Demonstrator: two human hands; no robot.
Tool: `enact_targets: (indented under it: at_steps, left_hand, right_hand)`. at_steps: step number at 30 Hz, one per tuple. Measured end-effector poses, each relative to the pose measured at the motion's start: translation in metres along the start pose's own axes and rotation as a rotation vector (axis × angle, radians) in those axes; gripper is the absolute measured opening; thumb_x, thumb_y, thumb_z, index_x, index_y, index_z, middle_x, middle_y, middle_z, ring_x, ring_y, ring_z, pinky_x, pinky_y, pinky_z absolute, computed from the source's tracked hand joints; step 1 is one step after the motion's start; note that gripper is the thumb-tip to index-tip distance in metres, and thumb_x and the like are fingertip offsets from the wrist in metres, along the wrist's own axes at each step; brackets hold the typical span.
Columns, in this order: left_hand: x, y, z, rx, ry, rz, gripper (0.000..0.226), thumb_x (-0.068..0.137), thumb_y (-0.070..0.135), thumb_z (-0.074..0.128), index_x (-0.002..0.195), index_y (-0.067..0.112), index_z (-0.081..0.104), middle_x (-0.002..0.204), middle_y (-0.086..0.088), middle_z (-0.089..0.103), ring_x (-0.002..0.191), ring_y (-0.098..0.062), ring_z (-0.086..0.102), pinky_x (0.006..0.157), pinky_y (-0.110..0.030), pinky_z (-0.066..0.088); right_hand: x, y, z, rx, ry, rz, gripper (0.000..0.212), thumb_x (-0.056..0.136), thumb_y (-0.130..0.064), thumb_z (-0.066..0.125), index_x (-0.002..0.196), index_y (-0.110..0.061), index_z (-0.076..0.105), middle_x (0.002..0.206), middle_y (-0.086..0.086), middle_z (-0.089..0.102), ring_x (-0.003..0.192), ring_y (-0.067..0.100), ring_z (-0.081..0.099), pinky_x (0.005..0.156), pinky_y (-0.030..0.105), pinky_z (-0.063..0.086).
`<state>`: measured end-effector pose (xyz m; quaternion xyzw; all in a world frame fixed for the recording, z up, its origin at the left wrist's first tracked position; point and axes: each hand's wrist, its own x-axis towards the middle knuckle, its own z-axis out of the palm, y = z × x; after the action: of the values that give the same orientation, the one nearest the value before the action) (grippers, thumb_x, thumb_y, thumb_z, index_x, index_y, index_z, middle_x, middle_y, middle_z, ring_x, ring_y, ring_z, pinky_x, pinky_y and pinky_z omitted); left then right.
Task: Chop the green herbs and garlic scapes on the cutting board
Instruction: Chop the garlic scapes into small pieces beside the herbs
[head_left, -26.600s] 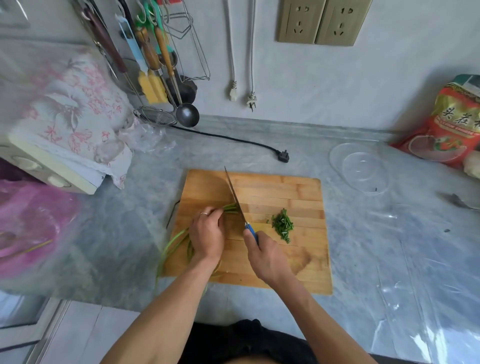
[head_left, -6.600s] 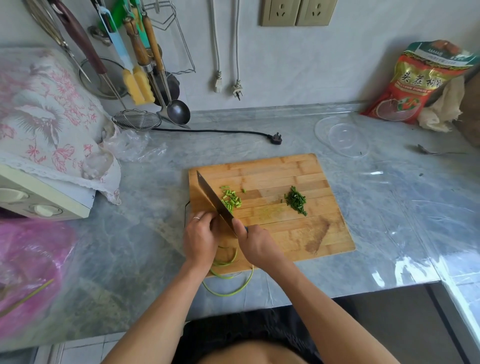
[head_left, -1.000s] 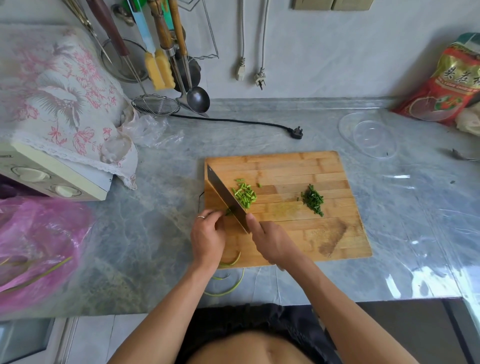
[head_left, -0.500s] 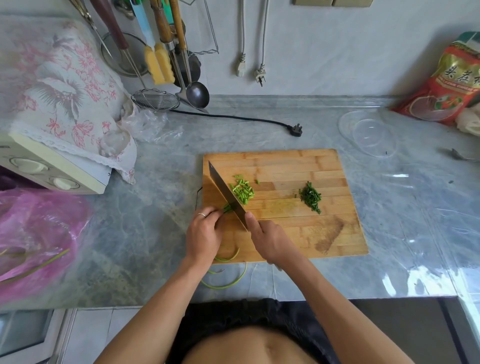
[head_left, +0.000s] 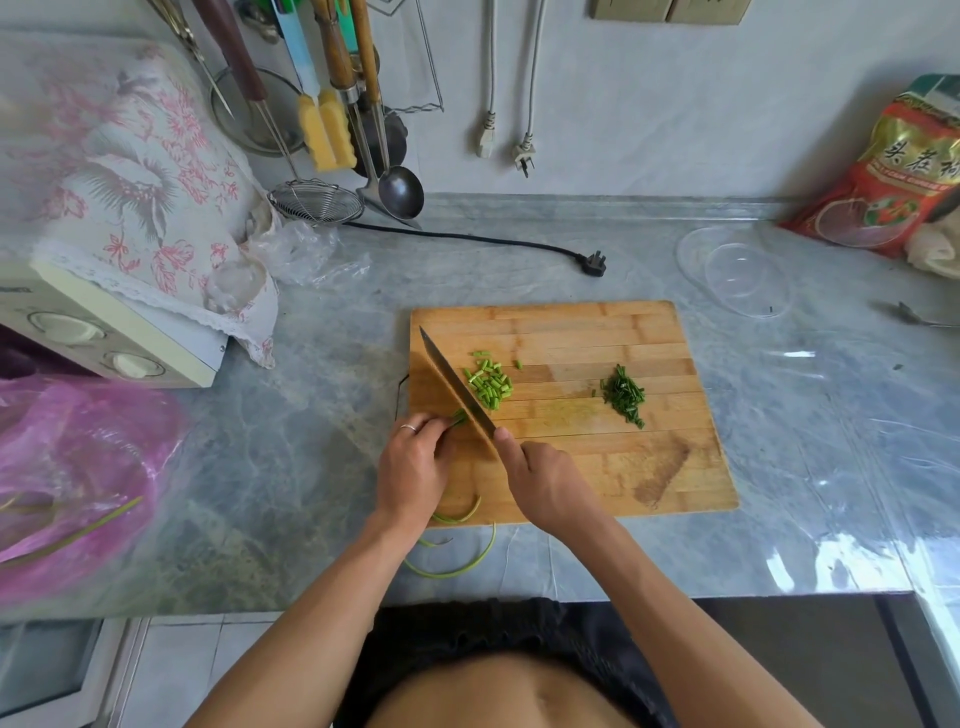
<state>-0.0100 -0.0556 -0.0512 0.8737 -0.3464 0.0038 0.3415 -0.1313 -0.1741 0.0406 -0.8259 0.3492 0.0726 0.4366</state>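
Note:
A wooden cutting board (head_left: 597, 467) lies on the grey marble counter. My right hand (head_left: 545, 483) grips a knife (head_left: 454, 387), its blade angled across the board's left side. My left hand (head_left: 413, 467) pins a bunch of garlic scapes (head_left: 460, 417) against the blade; their curled tails (head_left: 457, 566) hang over the board's near edge. A pile of light green cut scape pieces (head_left: 488, 382) lies right of the blade. Dark green chopped herbs (head_left: 623, 397) sit in a small heap mid-board.
A cloth-covered appliance (head_left: 114, 234) stands at left, a pink plastic bag (head_left: 78, 483) in front of it. Utensils (head_left: 337, 104) hang on the wall. A black plug and cord (head_left: 592, 262), a clear bowl (head_left: 737, 270) and a red food bag (head_left: 893, 176) lie behind the board.
The knife keeps slicing at the same spot over the last second; the cut scape pile has grown slightly and the scape tails have shortened compared with several seconds ago.

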Motion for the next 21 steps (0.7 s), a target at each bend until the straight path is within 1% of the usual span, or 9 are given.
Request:
enact_targets:
  at_steps: [4, 7, 8, 10, 13, 15, 17, 19, 21]
  left_hand:
    - [0.001, 0.002, 0.002, -0.028, 0.019, -0.054, 0.014, 0.084, 0.008, 0.073, 0.098, 0.011, 0.076, 0.091, -0.006, 0.07, 0.084, -0.028, 0.065, 0.064, -0.039, 0.055]
    - [0.001, 0.005, 0.002, -0.047, 0.011, -0.076, 0.016, 0.084, 0.008, 0.072, 0.098, 0.013, 0.076, 0.092, -0.006, 0.07, 0.084, -0.028, 0.065, 0.065, -0.037, 0.054]
    - [0.001, 0.004, 0.002, -0.047, 0.01, -0.072, 0.015, 0.085, 0.009, 0.07, 0.098, 0.013, 0.076, 0.093, -0.006, 0.07, 0.085, -0.029, 0.064, 0.066, -0.037, 0.054]
    - [0.0, 0.003, 0.003, -0.059, 0.004, -0.067, 0.018, 0.088, 0.018, 0.062, 0.099, 0.013, 0.075, 0.094, -0.006, 0.07, 0.086, -0.028, 0.064, 0.067, -0.037, 0.054]
    - [0.0, 0.004, 0.004, -0.07, 0.007, -0.071, 0.031, 0.088, 0.03, 0.051, 0.098, 0.014, 0.075, 0.094, -0.006, 0.069, 0.086, -0.027, 0.065, 0.066, -0.038, 0.054]
    - [0.001, 0.004, 0.004, -0.06, 0.006, -0.08, 0.026, 0.089, 0.025, 0.055, 0.098, 0.013, 0.075, 0.094, -0.007, 0.069, 0.085, -0.027, 0.065, 0.066, -0.037, 0.054]
    - [-0.001, 0.004, 0.003, -0.056, 0.012, -0.084, 0.015, 0.087, 0.013, 0.066, 0.098, 0.011, 0.075, 0.094, -0.007, 0.068, 0.086, -0.028, 0.064, 0.067, -0.036, 0.053]
    - [0.001, 0.003, 0.005, -0.057, -0.001, -0.09, 0.014, 0.085, 0.007, 0.07, 0.098, 0.01, 0.075, 0.095, -0.007, 0.068, 0.087, -0.028, 0.064, 0.067, -0.036, 0.053]
    - [-0.001, 0.003, 0.004, -0.055, 0.002, -0.09, 0.014, 0.085, 0.007, 0.07, 0.098, 0.011, 0.074, 0.096, -0.006, 0.068, 0.088, -0.026, 0.064, 0.067, -0.037, 0.054]
  right_hand:
    - [-0.008, -0.003, 0.003, -0.08, -0.032, 0.022, 0.065, 0.098, -0.059, 0.02, 0.081, -0.007, 0.054, 0.067, 0.008, 0.052, 0.065, 0.025, 0.048, 0.065, 0.035, 0.039]
    - [-0.012, -0.005, 0.007, -0.08, -0.015, -0.027, 0.06, 0.1, -0.054, 0.029, 0.067, -0.007, 0.044, 0.059, 0.007, 0.043, 0.056, 0.024, 0.042, 0.059, 0.044, 0.042]
    - [-0.012, -0.004, 0.008, -0.076, 0.002, -0.036, 0.059, 0.1, -0.054, 0.03, 0.063, -0.008, 0.04, 0.057, 0.007, 0.042, 0.053, 0.023, 0.04, 0.056, 0.044, 0.041]
    - [-0.013, -0.003, 0.011, -0.063, 0.034, -0.02, 0.06, 0.099, -0.056, 0.031, 0.06, -0.01, 0.038, 0.054, 0.005, 0.042, 0.05, 0.021, 0.039, 0.049, 0.036, 0.034]
    - [-0.014, -0.003, 0.012, -0.073, 0.048, -0.01, 0.061, 0.098, -0.059, 0.03, 0.061, -0.011, 0.04, 0.055, 0.003, 0.044, 0.05, 0.019, 0.04, 0.048, 0.033, 0.031]
    - [-0.014, -0.002, 0.011, -0.087, 0.052, -0.008, 0.061, 0.097, -0.061, 0.028, 0.062, -0.012, 0.04, 0.055, 0.003, 0.044, 0.05, 0.019, 0.041, 0.048, 0.032, 0.03]
    - [-0.015, -0.002, 0.01, -0.09, 0.045, -0.016, 0.062, 0.096, -0.062, 0.027, 0.062, -0.012, 0.039, 0.054, 0.003, 0.043, 0.049, 0.02, 0.04, 0.047, 0.033, 0.031]
    - [-0.012, -0.002, 0.009, -0.094, 0.031, -0.019, 0.063, 0.095, -0.063, 0.025, 0.061, -0.012, 0.039, 0.054, 0.003, 0.042, 0.048, 0.02, 0.04, 0.047, 0.033, 0.031]
    - [-0.014, -0.005, 0.009, -0.102, 0.023, -0.023, 0.062, 0.097, -0.06, 0.026, 0.061, -0.011, 0.039, 0.054, 0.004, 0.043, 0.049, 0.021, 0.039, 0.047, 0.033, 0.03]
